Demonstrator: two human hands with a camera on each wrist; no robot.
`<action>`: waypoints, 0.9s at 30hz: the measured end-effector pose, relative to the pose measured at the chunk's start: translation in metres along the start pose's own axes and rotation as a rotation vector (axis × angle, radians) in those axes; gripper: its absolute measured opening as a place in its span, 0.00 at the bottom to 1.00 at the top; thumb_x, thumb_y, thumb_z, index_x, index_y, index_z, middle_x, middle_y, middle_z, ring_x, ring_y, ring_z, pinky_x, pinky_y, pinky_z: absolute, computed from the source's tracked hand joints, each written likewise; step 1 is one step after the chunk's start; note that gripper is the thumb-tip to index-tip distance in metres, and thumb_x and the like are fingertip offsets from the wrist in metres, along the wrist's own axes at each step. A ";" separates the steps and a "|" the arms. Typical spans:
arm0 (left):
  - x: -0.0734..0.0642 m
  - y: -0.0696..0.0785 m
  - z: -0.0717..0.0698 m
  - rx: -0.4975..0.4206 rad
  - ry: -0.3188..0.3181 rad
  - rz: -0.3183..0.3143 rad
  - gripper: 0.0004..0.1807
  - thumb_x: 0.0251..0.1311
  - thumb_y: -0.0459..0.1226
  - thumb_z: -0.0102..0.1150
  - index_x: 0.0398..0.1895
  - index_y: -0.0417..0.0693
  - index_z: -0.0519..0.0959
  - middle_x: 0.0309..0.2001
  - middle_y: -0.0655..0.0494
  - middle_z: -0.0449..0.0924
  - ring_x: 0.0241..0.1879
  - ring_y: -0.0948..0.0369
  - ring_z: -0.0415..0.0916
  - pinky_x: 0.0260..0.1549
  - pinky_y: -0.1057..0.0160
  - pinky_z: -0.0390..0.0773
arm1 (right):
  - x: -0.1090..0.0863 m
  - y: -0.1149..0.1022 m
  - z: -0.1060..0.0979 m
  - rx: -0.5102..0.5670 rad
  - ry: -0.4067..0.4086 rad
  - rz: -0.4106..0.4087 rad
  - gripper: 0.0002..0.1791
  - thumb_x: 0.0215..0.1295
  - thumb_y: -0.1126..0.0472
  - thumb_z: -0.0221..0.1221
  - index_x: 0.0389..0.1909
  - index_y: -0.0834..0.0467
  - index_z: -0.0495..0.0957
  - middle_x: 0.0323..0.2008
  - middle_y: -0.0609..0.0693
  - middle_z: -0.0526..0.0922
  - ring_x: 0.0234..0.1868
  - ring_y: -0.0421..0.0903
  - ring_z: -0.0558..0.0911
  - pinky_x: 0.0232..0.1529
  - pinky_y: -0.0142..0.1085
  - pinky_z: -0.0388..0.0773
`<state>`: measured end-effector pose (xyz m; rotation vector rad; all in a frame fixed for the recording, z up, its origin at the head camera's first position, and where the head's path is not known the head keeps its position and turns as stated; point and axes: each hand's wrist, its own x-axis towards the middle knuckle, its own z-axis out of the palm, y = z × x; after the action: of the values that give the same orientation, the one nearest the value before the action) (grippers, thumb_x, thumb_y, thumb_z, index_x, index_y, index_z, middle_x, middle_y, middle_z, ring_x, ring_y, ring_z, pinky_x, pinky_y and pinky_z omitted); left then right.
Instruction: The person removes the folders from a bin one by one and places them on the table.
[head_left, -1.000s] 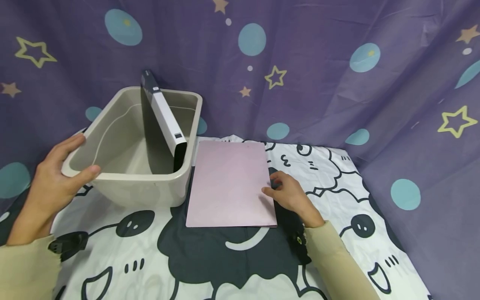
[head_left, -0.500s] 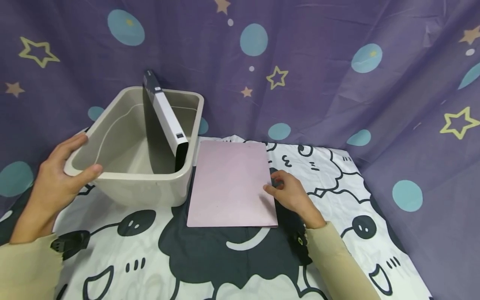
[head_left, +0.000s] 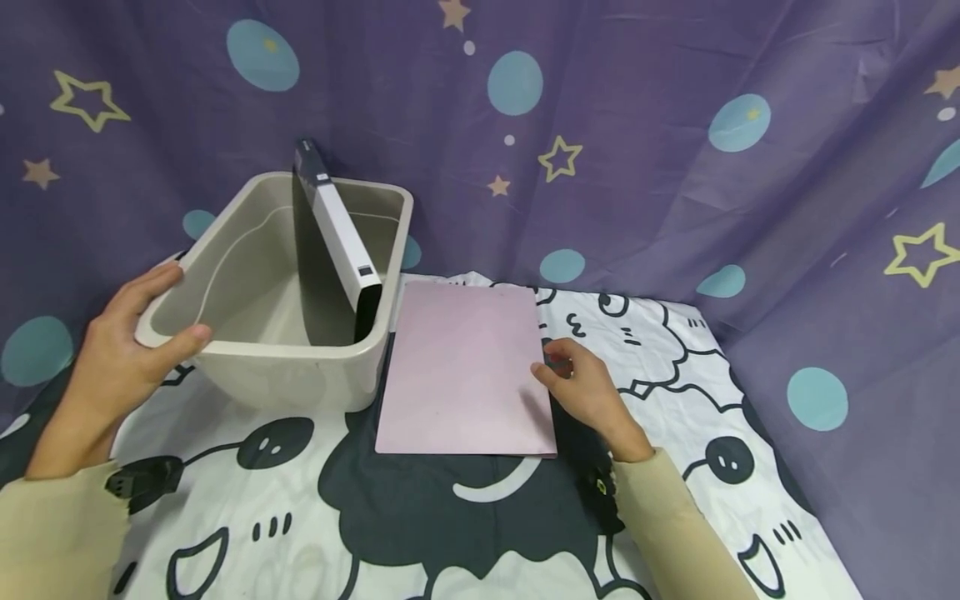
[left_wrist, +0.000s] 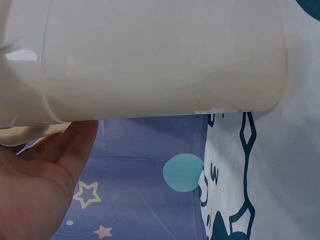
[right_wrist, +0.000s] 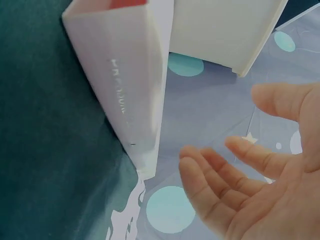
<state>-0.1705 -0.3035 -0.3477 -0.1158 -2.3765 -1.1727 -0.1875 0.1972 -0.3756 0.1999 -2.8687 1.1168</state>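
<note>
While left hand (head_left: 123, 354) grips plastic bin (head_left: 277, 383) at eight o'clock, box (head_left: 347, 242) inside, right hand (head_left: 588, 392), loose-fingered, empty, flanks pink binder (head_left: 461, 375) at three; unchanged.

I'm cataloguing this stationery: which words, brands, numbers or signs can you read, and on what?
No text reads clearly.
Pale pink flat rectangular file: pale lettering along its side, too blurred to quote.
Slim white-and-black file in the beige plastic bin: tiny pale print on its dark end, too small.
Black left-wrist device: small marks, illegible.
White-and-dark cartoon cloth: a numeral-like curl, seemingly part of the drawing.
</note>
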 end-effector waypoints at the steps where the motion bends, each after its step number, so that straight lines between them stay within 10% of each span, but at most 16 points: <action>1: 0.000 0.000 0.000 0.001 0.002 -0.001 0.45 0.51 0.35 0.69 0.73 0.55 0.60 0.73 0.60 0.54 0.68 0.59 0.53 0.60 0.71 0.51 | 0.000 -0.001 0.000 0.008 0.005 -0.011 0.23 0.63 0.50 0.60 0.54 0.58 0.75 0.49 0.56 0.80 0.46 0.52 0.79 0.45 0.46 0.76; 9: -0.001 0.000 0.000 0.020 -0.003 -0.026 0.45 0.52 0.36 0.69 0.74 0.56 0.57 0.74 0.60 0.52 0.69 0.49 0.52 0.65 0.56 0.53 | -0.005 -0.013 0.001 0.072 0.000 -0.096 0.18 0.63 0.52 0.61 0.51 0.54 0.76 0.45 0.52 0.81 0.43 0.47 0.80 0.45 0.44 0.77; 27: 0.000 -0.001 0.000 0.027 0.010 0.019 0.44 0.51 0.34 0.69 0.73 0.52 0.59 0.73 0.56 0.54 0.69 0.53 0.53 0.59 0.73 0.50 | -0.011 -0.027 0.007 0.103 0.071 -0.239 0.13 0.62 0.55 0.62 0.47 0.51 0.78 0.43 0.50 0.81 0.38 0.41 0.79 0.38 0.38 0.78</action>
<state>-0.1709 -0.3038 -0.3479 -0.1225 -2.3768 -1.1296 -0.1728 0.1736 -0.3634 0.4839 -2.6409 1.1974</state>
